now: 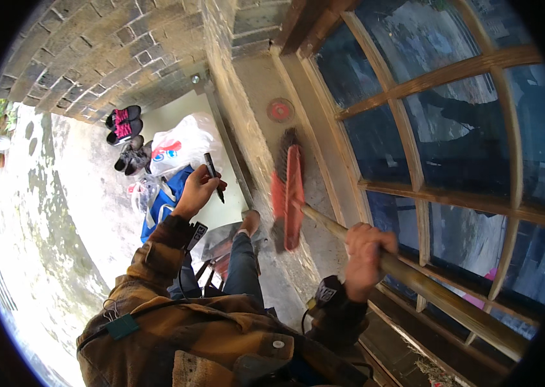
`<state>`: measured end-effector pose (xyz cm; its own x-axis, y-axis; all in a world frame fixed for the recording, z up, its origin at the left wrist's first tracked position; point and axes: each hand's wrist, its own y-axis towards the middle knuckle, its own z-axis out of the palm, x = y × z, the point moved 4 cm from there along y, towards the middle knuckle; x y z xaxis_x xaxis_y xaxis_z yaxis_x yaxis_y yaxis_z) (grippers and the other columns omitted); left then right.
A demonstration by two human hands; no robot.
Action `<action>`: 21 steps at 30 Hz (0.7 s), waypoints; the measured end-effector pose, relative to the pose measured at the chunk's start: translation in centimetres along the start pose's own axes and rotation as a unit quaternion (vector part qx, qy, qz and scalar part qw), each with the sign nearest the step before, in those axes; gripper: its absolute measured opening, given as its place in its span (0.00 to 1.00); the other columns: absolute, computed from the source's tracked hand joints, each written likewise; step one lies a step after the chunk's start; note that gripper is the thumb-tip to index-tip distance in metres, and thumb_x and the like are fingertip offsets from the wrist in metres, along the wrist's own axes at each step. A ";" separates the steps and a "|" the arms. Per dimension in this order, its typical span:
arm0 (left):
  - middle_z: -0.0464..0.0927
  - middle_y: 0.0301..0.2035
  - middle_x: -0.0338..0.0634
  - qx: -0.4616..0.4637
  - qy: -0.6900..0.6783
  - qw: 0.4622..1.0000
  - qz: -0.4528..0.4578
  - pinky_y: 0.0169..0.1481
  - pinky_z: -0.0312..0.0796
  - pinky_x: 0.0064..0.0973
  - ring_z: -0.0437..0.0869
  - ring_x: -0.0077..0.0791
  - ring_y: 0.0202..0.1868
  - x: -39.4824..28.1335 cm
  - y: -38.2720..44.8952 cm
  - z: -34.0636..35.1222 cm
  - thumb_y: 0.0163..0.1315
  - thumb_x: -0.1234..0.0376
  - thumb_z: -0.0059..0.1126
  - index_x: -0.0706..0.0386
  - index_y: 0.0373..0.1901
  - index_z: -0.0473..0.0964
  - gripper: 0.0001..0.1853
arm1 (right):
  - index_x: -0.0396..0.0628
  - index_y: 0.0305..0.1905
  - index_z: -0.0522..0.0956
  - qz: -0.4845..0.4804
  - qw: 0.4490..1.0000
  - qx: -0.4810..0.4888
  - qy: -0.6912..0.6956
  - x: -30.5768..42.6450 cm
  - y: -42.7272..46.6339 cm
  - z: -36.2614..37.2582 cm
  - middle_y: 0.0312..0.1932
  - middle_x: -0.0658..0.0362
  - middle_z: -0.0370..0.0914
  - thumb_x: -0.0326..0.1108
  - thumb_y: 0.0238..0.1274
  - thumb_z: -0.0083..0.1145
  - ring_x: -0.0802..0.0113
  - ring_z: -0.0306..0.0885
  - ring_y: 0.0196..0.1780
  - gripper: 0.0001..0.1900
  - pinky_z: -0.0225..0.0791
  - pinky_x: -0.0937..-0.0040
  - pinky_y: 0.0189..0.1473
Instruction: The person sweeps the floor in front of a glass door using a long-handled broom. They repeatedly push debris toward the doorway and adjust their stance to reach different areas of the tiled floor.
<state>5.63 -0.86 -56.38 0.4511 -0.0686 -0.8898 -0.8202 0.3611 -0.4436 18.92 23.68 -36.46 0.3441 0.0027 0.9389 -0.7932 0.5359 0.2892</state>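
My left hand [200, 188] grips a black marker pen [213, 179], its dark tip pointing down over a pale flat surface [231, 205]. My right hand [368, 259] is closed around the wooden handle [439, 295] of a broom. The handle runs from the lower right to the broom's red plastic head [293, 198], whose dark bristles are over the window ledge. A round red-centred disc [280, 111] lies on the ledge just beyond the bristles.
A white plastic bag [187, 140] and a blue-and-white bag [168, 196] lie left of the pale surface. Black shoes with pink laces [126, 126] and grey shoes [133, 157] are beyond them. Wood-framed window panes [456, 140] stand at right, a brick wall [108, 53] at upper left.
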 end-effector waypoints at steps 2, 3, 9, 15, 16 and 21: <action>0.74 0.26 0.48 0.046 -0.036 0.997 0.050 0.35 0.69 0.21 0.78 0.29 0.30 -3.3 -1.6 0.0 0.49 0.77 0.40 0.67 0.32 0.64 0.08 | 0.44 0.22 0.57 -0.020 0.998 0.044 0.038 1.0 1.4 1.6 0.11 0.63 0.55 0.29 0.56 0.40 0.76 0.51 0.14 0.10 0.49 0.76 0.18; 0.73 0.26 0.45 0.067 -0.028 0.994 0.078 0.32 0.68 0.19 0.76 0.26 0.27 -4.9 -2.5 0.5 0.48 0.78 0.40 0.66 0.33 0.64 0.09 | 0.44 0.21 0.56 -0.038 0.997 0.035 0.061 1.5 1.9 2.1 0.11 0.63 0.54 0.29 0.57 0.38 0.77 0.49 0.14 0.10 0.48 0.77 0.18; 0.69 0.40 0.45 0.088 0.140 0.904 0.395 0.40 0.65 0.19 0.71 0.33 0.43 -13.2 -7.1 7.8 0.42 0.81 0.48 0.62 0.43 0.65 0.21 | 0.47 0.21 0.55 -0.111 0.993 0.012 0.042 4.1 3.0 5.0 0.11 0.65 0.50 0.33 0.58 0.38 0.76 0.49 0.15 0.12 0.48 0.77 0.20; 0.72 0.36 0.43 0.119 0.343 0.860 0.359 0.31 0.70 0.28 0.76 0.39 0.33 -12.5 -5.8 12.7 0.39 0.75 0.53 0.57 0.40 0.69 0.20 | 0.50 0.20 0.54 -0.142 0.987 0.043 0.053 7.8 0.4 6.5 0.11 0.65 0.47 0.40 0.61 0.35 0.76 0.46 0.15 0.15 0.48 0.73 0.24; 0.73 0.34 0.43 0.102 0.342 0.845 0.399 0.31 0.69 0.29 0.76 0.39 0.32 -12.5 -5.8 12.7 0.39 0.74 0.53 0.57 0.38 0.70 0.19 | 0.51 0.20 0.54 -0.135 0.989 0.064 0.017 8.5 -0.3 6.6 0.10 0.66 0.47 0.42 0.61 0.34 0.76 0.45 0.14 0.16 0.48 0.74 0.22; 0.73 0.29 0.42 0.126 0.379 0.777 0.488 0.31 0.68 0.29 0.75 0.39 0.31 -12.6 -5.9 12.5 0.38 0.72 0.52 0.58 0.32 0.71 0.14 | 0.50 0.19 0.55 -0.196 0.980 -0.012 0.044 12.2 -3.2 4.8 0.09 0.66 0.49 0.45 0.61 0.36 0.77 0.47 0.12 0.17 0.47 0.77 0.17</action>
<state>9.16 9.53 -41.24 -0.7557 -0.1410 -0.6396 -0.5040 0.7488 0.4304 23.25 17.98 -25.01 0.6626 -0.1346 0.7367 -0.5797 0.5307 0.6183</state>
